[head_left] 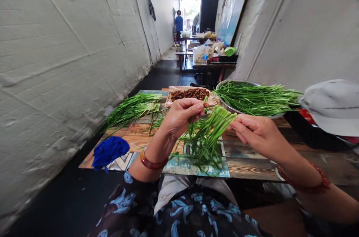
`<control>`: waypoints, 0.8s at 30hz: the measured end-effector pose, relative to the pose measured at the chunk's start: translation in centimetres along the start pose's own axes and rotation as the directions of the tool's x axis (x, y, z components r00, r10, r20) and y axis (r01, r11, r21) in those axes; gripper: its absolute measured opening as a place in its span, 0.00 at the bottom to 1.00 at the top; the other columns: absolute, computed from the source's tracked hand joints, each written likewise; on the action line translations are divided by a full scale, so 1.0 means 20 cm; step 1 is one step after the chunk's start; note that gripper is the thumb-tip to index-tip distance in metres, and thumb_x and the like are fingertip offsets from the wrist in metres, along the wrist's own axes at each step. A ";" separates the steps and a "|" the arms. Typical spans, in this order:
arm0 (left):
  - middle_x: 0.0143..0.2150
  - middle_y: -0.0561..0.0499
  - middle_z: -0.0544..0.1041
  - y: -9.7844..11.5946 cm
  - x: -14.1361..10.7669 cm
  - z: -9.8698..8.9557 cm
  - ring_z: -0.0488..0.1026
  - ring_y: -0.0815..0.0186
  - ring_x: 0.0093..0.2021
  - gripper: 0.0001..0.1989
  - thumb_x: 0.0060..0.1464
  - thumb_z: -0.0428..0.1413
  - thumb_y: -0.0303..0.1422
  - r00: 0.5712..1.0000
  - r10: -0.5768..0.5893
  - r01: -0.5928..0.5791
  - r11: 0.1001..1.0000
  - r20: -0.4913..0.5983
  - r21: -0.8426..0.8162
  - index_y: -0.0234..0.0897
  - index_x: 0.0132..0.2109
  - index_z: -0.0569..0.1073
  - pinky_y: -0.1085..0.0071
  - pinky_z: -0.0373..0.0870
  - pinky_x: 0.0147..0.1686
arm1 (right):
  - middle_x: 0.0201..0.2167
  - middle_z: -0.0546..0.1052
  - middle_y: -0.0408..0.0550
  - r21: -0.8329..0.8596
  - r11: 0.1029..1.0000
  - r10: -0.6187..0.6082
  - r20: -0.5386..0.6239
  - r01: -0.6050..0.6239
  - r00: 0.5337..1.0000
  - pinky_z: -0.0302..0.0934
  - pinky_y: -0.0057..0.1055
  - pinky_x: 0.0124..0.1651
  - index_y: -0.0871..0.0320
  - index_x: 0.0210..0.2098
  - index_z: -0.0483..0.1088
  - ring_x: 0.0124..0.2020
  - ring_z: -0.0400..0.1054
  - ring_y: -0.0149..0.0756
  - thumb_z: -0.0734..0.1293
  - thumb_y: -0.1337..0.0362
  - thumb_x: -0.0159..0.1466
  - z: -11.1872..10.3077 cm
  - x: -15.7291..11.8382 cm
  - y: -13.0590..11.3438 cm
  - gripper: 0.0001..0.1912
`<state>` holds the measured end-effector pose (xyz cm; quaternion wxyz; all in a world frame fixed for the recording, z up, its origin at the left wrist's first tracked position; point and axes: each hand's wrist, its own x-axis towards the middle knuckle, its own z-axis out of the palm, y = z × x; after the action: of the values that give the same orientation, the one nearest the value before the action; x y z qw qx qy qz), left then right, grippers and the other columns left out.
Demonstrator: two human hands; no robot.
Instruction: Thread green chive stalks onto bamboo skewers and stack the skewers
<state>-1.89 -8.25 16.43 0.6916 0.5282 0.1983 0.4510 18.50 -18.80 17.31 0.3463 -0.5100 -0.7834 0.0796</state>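
Note:
A bunch of green garlic chives hangs over the near edge of the table, its pale cut ends pointing up and right. My left hand is closed on the bunch, with one short stalk poking up by the fingertips. At the stem ends, my right hand pinches with thumb and forefinger; the bunch partly hides what lies between them. Another pile of chives rests on the table to the left. More chives fill a metal bowl at the right.
A paper-lined tray of brown dried pieces stands behind my hands. Blue cloth lies at the table's left corner, and a pale cap sits at the right. Farther back are cluttered tables and a person in blue.

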 end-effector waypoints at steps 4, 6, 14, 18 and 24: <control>0.22 0.53 0.74 0.00 -0.01 0.00 0.66 0.76 0.23 0.11 0.41 0.69 0.36 0.998 0.050 -0.050 0.998 -0.024 0.032 0.32 0.29 0.79 0.80 0.59 0.22 | 0.16 0.64 0.39 0.004 1.000 0.015 0.014 -0.015 1.000 0.52 0.27 0.26 0.56 0.18 0.59 0.19 0.58 0.27 0.57 0.62 0.70 -0.01 0.00 -0.01 0.23; 0.23 0.53 0.73 -0.01 -0.01 0.00 0.65 0.76 0.23 0.11 0.43 0.69 0.36 0.998 0.067 -0.066 0.996 -0.011 0.057 0.32 0.28 0.78 0.79 0.58 0.22 | 0.16 0.64 0.40 0.005 1.000 0.015 0.005 -0.015 1.000 0.51 0.27 0.26 0.57 0.18 0.60 0.20 0.58 0.27 0.57 0.62 0.70 0.00 0.01 -0.02 0.23; 0.34 0.48 0.76 -0.05 0.00 -0.02 0.71 0.69 0.37 0.07 0.48 0.66 0.34 0.962 0.205 -0.239 0.952 0.182 0.189 0.33 0.29 0.80 0.73 0.66 0.39 | 0.17 0.65 0.40 0.161 0.983 0.076 0.078 -0.088 0.994 0.53 0.27 0.27 0.57 0.17 0.59 0.20 0.59 0.27 0.58 0.58 0.70 0.03 0.04 0.01 0.24; 0.38 0.46 0.78 -0.03 -0.01 -0.02 0.72 0.65 0.40 0.12 0.52 0.63 0.39 0.951 0.135 -0.198 0.957 0.280 0.212 0.33 0.37 0.81 0.69 0.67 0.43 | 0.15 0.65 0.39 0.229 0.962 0.121 0.132 -0.149 0.984 0.54 0.26 0.28 0.57 0.22 0.66 0.19 0.59 0.27 0.58 0.56 0.70 0.01 0.05 0.02 0.22; 0.23 0.52 0.70 -0.06 0.00 -0.02 0.62 0.73 0.25 0.20 0.51 0.63 0.44 0.969 0.060 -0.123 0.959 0.241 0.255 0.30 0.23 0.75 0.74 0.58 0.27 | 0.15 0.66 0.39 0.189 0.974 0.100 0.120 -0.121 0.988 0.53 0.26 0.27 0.58 0.18 0.62 0.18 0.59 0.25 0.59 0.56 0.69 -0.01 0.08 0.00 0.25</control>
<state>-1.64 -8.07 15.29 0.6101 0.6746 0.1509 0.3872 18.21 -17.48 18.29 0.3462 -0.5110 -0.7600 0.2034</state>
